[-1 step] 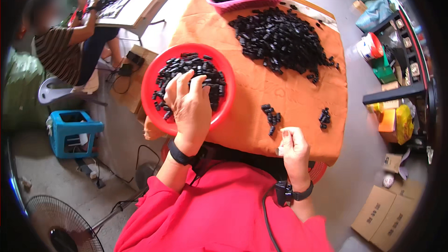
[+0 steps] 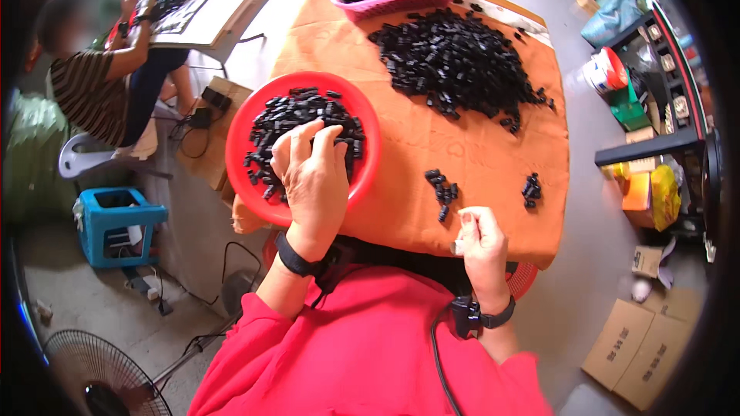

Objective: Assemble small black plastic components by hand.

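Observation:
My left hand (image 2: 312, 185) is over the red plastic bowl (image 2: 371, 166), fingers bent and spread apart above a heap of small black plastic pieces (image 2: 289, 119). Its fingertips reach the heap in the picture; whether they touch it I cannot tell. Near the table's front edge, my right hand (image 2: 486, 250) is closed in a pinch of thumb and forefinger. A small whitish bit (image 2: 459, 247) shows beside its curled fingers, too small to name. Just beyond that hand lies a little cluster of black pieces (image 2: 442, 192), with another small cluster (image 2: 532, 190) farther right.
An orange cloth (image 2: 401, 135) covers the table. A large pile of black pieces (image 2: 455, 58) lies farther back, before a full pink basket (image 2: 401, 5). At left are a seated person (image 2: 96, 92), a blue stool (image 2: 119, 216) and a fan (image 2: 100, 377). Cardboard (image 2: 636, 347) lies at right.
The whole scene has shifted slightly left in the picture. Both hands keep nearly the same pose and place.

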Action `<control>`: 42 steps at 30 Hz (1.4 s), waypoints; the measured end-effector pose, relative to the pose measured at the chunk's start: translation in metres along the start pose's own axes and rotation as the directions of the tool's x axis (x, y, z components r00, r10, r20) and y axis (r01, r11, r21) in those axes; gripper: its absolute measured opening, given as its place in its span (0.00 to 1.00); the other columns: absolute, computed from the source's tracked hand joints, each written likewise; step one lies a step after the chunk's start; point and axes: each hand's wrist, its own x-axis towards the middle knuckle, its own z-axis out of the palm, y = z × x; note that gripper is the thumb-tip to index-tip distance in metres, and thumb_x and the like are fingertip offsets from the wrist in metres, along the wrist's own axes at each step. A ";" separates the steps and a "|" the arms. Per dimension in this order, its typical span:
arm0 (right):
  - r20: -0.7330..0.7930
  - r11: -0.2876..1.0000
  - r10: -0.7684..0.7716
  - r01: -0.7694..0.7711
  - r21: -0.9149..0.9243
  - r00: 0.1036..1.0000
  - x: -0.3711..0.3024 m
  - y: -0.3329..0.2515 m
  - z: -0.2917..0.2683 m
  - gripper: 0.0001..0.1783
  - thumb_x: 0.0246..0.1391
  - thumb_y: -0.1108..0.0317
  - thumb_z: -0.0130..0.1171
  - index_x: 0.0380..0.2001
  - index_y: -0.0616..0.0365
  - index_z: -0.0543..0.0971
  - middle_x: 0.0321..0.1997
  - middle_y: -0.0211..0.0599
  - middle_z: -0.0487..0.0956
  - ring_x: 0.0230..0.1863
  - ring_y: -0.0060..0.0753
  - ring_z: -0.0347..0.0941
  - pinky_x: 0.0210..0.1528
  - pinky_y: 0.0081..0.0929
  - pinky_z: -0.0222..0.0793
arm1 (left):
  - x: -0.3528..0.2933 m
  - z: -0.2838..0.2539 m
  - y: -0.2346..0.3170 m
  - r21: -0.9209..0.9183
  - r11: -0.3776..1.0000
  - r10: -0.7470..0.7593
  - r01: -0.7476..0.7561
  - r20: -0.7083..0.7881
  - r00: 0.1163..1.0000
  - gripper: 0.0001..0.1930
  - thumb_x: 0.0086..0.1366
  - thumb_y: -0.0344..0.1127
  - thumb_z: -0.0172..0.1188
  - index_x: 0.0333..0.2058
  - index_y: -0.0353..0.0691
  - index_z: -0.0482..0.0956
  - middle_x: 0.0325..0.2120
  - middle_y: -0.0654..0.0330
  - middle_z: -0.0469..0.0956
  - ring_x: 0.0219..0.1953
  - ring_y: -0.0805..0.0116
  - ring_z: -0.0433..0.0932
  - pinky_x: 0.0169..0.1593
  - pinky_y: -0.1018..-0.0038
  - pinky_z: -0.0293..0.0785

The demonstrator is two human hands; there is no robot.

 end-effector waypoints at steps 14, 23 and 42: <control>-0.023 0.998 -0.038 0.037 -0.054 0.999 -0.006 0.014 -0.008 0.07 0.67 0.68 0.54 0.36 0.61 0.74 0.21 0.30 0.72 0.17 0.19 0.71 0.20 0.21 0.68 | -0.043 0.074 0.067 -0.207 0.958 0.274 -0.198 0.462 0.843 0.11 0.54 0.30 0.59 0.37 0.38 0.76 0.35 0.54 0.74 0.42 0.55 0.73 0.44 0.66 0.72; 0.001 0.998 -0.059 0.059 -0.021 0.998 -0.004 0.005 -0.005 0.05 0.66 0.70 0.54 0.41 0.60 0.75 0.21 0.29 0.72 0.19 0.17 0.71 0.21 0.20 0.68 | -0.054 0.045 0.053 -0.509 0.473 0.008 0.719 0.818 0.575 0.11 0.70 0.34 0.57 0.47 0.35 0.78 0.37 0.62 0.79 0.40 0.74 0.76 0.43 0.77 0.74; 0.151 0.797 -0.426 0.449 -0.403 0.892 -0.008 0.000 0.001 0.24 0.47 0.73 0.70 0.48 0.59 0.77 0.26 0.33 0.76 0.22 0.32 0.71 0.29 0.31 0.70 | -0.068 0.024 0.049 -0.089 -0.397 0.385 0.913 0.887 0.254 0.11 0.70 0.35 0.56 0.45 0.35 0.76 0.41 0.59 0.79 0.45 0.67 0.80 0.54 0.69 0.76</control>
